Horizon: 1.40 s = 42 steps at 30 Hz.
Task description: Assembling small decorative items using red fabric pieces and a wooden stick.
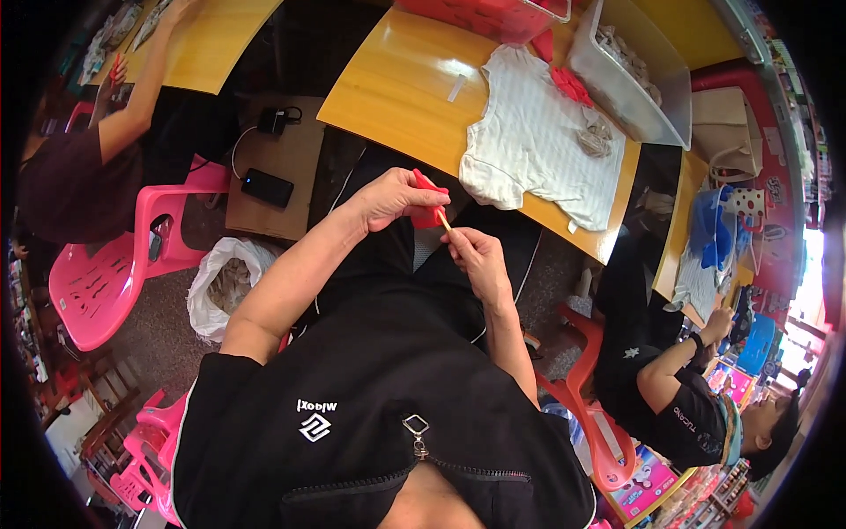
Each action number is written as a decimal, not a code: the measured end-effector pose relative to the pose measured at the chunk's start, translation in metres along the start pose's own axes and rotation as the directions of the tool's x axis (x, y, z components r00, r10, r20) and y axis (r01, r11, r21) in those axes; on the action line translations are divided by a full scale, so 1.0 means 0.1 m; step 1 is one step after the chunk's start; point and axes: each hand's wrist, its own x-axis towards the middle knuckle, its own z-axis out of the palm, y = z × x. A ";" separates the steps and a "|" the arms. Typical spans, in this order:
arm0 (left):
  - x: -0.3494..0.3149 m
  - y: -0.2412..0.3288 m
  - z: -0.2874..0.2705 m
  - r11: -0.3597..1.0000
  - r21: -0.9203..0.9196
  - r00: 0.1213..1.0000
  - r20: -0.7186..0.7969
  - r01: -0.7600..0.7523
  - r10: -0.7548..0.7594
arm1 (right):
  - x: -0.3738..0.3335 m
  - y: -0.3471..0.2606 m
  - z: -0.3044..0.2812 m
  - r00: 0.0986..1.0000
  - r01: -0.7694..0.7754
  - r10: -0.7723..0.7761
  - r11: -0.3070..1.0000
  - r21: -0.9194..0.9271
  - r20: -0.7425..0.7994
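My left hand [395, 199] pinches a small red piece of cloth [425, 215], held above my lap near the front edge of the table. A thin, light wooden stick [442, 219] sits between the fingers of my right hand [478, 261]. The stick's upper end touches the red piece; whether it goes inside cannot be made out. Beyond my hands, a white striped sleeveless garment [538, 132] lies on the yellow table [388, 97]. On it are a red cloth bundle [571, 86] and a small beige bundle [594, 138].
A clear bin [630, 75] of small beige pieces and a red bin [476, 22] stand at the back. Left are a pink chair [97, 291], a white sack [204, 295] and a phone [267, 187] on a box. Co-workers sit at both sides.
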 end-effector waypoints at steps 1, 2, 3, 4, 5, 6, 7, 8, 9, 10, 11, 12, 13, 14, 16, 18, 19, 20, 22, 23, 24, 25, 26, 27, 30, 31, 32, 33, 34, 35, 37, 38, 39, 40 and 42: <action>0.02 0.01 0.00 0.999 0.039 1.000 0.001 -0.018 0.018 | 0.01 -0.02 0.01 1.000 0.005 -0.005 1.000 -0.003 0.001; 0.03 0.03 0.00 0.996 0.078 0.999 0.003 -0.037 0.037 | 0.00 -0.04 0.02 1.000 -0.013 0.013 1.000 0.020 -0.009; 0.03 0.04 0.02 0.996 0.081 0.999 0.005 -0.043 0.043 | -0.01 -0.05 0.02 0.999 -0.030 0.030 0.999 0.043 -0.018; 0.01 0.06 0.07 0.996 -0.050 0.997 -0.001 -0.076 0.076 | -0.01 -0.05 0.01 1.000 -0.021 0.022 0.999 0.042 -0.022; 0.00 0.07 0.10 0.978 -0.181 0.994 -0.010 -0.107 0.107 | -0.02 -0.03 0.01 0.999 -0.036 0.039 0.991 0.132 -0.017; 0.01 0.09 0.09 0.978 -0.176 0.994 -0.005 -0.110 0.111 | -0.01 -0.02 0.00 0.998 -0.052 0.055 0.974 0.221 -0.010; 0.00 0.07 0.08 0.973 -0.177 0.989 -0.032 -0.147 0.144 | -0.02 0.01 0.00 0.998 -0.060 0.064 0.968 0.244 -0.010; 0.00 0.05 0.07 0.967 -0.178 0.983 -0.059 -0.183 0.175 | -0.03 0.03 0.01 0.998 -0.059 0.065 0.968 0.244 -0.013; 0.01 0.03 0.08 0.965 -0.182 0.982 -0.069 -0.186 0.177 | -0.03 0.04 0.03 0.997 -0.069 0.074 0.953 0.296 -0.006; 0.02 0.02 0.09 0.966 -0.182 0.982 -0.068 -0.184 0.174 | -0.03 0.06 0.05 0.997 -0.079 0.083 0.934 0.348 0.003; 0.03 0.00 0.11 0.953 -0.230 0.979 -0.093 -0.198 0.181 | -0.04 0.09 0.06 0.996 -0.078 0.086 0.919 0.388 -0.002; 0.04 -0.02 0.12 0.937 -0.277 0.975 -0.118 -0.212 0.186 | -0.05 0.11 0.08 0.996 -0.079 0.088 0.918 0.390 -0.004; 0.04 -0.03 0.11 0.938 -0.277 0.976 -0.117 -0.210 0.184 | -0.06 0.13 0.09 0.996 -0.074 0.087 0.903 0.423 -0.011; 0.05 -0.04 0.10 0.907 -0.355 0.972 -0.148 -0.225 0.183 | -0.07 0.13 0.11 0.996 -0.068 0.086 0.888 0.455 -0.018; 0.09 -0.11 0.08 0.869 -0.431 0.967 -0.178 -0.241 0.180 | -0.07 0.14 0.16 0.997 -0.043 0.071 0.879 0.475 -0.041; 0.13 -0.20 0.06 0.760 -0.612 0.974 -0.186 -0.220 0.132 | -0.08 0.14 0.20 0.996 -0.017 0.055 0.871 0.492 -0.063; 0.12 -0.20 0.10 0.759 -0.613 0.974 -0.185 -0.219 0.132 | -0.09 0.14 0.22 0.997 -0.013 0.048 0.850 0.527 -0.054; 0.10 -0.19 0.14 0.740 -0.634 0.974 -0.181 -0.223 0.138 | -0.10 0.14 0.23 0.998 -0.009 0.041 0.828 0.561 -0.046; 0.07 -0.15 0.18 0.720 -0.656 0.973 -0.178 -0.226 0.144 | -0.09 0.14 0.23 0.999 0.002 0.029 0.835 0.550 -0.046; 0.06 -0.10 0.18 0.762 -0.615 0.979 -0.153 -0.201 0.135 | -0.09 0.14 0.23 0.999 0.012 0.016 0.842 0.540 -0.046; 0.05 -0.07 0.20 0.802 -0.570 0.984 -0.129 -0.176 0.124 | -0.10 0.15 0.24 0.999 0.011 0.017 0.842 0.540 -0.047; 0.03 -0.05 0.22 0.802 -0.571 0.984 -0.129 -0.177 0.125 | -0.10 0.14 0.26 0.999 0.024 0.001 0.836 0.548 -0.044; 0.02 -0.02 0.26 0.823 -0.533 0.979 -0.147 -0.199 0.142 | -0.10 0.13 0.28 0.999 0.036 -0.015 0.830 0.557 -0.042; 0.02 -0.01 0.28 0.842 -0.493 0.974 -0.163 -0.220 0.159 | -0.10 0.13 0.31 0.999 0.036 -0.016 0.830 0.556 -0.042; 0.10 -0.08 0.24 0.824 -0.505 0.966 -0.175 -0.256 0.193 | -0.10 0.09 0.39 0.998 0.047 -0.011 0.796 0.603 -0.062; 0.10 -0.09 0.24 0.825 -0.504 0.966 -0.175 -0.255 0.192 | -0.10 0.09 0.40 0.997 0.055 -0.015 0.802 0.595 -0.071; 0.10 -0.10 0.24 0.836 -0.483 0.964 -0.179 -0.261 0.197 | -0.10 0.09 0.40 0.997 0.063 -0.020 0.808 0.586 -0.080; 0.10 -0.11 0.24 0.846 -0.461 0.962 -0.184 -0.267 0.203 | -0.09 0.08 0.40 0.997 0.063 -0.019 0.807 0.587 -0.081; 0.09 -0.10 0.23 0.846 -0.461 0.961 -0.186 -0.268 0.203 | -0.09 0.08 0.40 0.996 0.065 -0.021 0.811 0.581 -0.082; 0.09 -0.08 0.21 0.850 -0.456 0.962 -0.186 -0.263 0.197 | -0.09 0.07 0.40 0.996 0.066 -0.023 0.816 0.575 -0.082; 0.06 -0.05 0.18 0.856 -0.449 0.964 -0.186 -0.257 0.192 | -0.07 0.05 0.37 0.990 0.115 -0.064 0.869 0.480 -0.122; 0.04 -0.02 0.16 0.829 -0.504 0.970 -0.150 -0.243 0.194 | -0.06 0.03 0.35 0.981 0.162 -0.109 0.911 0.378 -0.159; 0.03 0.00 0.14 0.799 -0.557 0.974 -0.114 -0.227 0.197 | -0.06 0.01 0.32 0.959 0.237 -0.196 0.951 0.197 -0.207; 0.03 -0.03 0.07 0.798 -0.556 0.973 -0.118 -0.231 0.199 | -0.06 -0.05 0.29 0.959 0.236 -0.196 0.951 0.198 -0.203; 0.07 -0.11 -0.08 0.702 -0.678 0.935 0.059 -0.218 0.348 | -0.06 -0.18 0.23 0.814 0.462 -0.563 0.777 -0.428 -0.145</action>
